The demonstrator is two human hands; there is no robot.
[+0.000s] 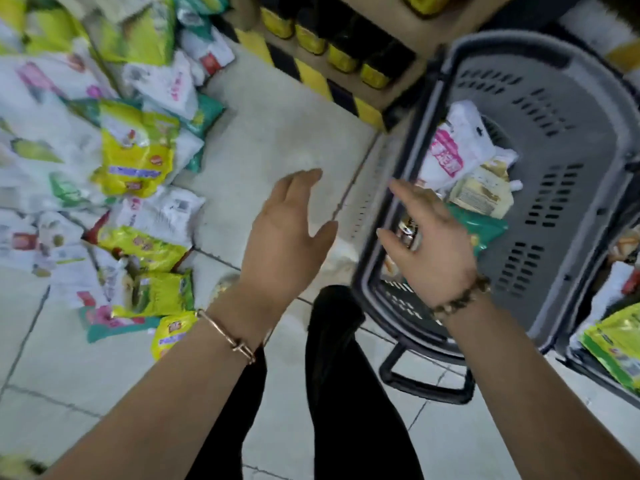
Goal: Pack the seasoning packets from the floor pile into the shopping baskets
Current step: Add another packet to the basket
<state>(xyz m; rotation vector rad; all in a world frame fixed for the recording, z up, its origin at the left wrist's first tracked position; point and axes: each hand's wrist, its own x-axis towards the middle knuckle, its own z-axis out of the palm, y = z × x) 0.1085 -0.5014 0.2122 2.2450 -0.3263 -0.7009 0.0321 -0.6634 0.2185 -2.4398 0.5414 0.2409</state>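
Both empty hands are hovering between the floor pile and the grey basket.

Nearest, the person's black-trousered legs [346, 393] are reaching out over the tiled floor [104, 393]. The left hand [287, 233], with a thin bangle [225, 336] at the wrist, is hanging over bare tile with fingers loosely extended, holding nothing. The right hand [429, 244], wearing a ring [410, 237] and a beaded bracelet [464, 297], is spreading its fingers over the near-left rim of the grey shopping basket [595, 188], also holding nothing. The pile of seasoning packets [135, 157] is lying on the floor to the left. In the basket, a white packet with a pink label [450, 147], a beige packet [485, 195] and a green packet [485, 226] are lying together. A second basket [595, 374] is sitting at the right edge. Far off, yellow-lidded jars [311, 39] are standing on a low shelf.
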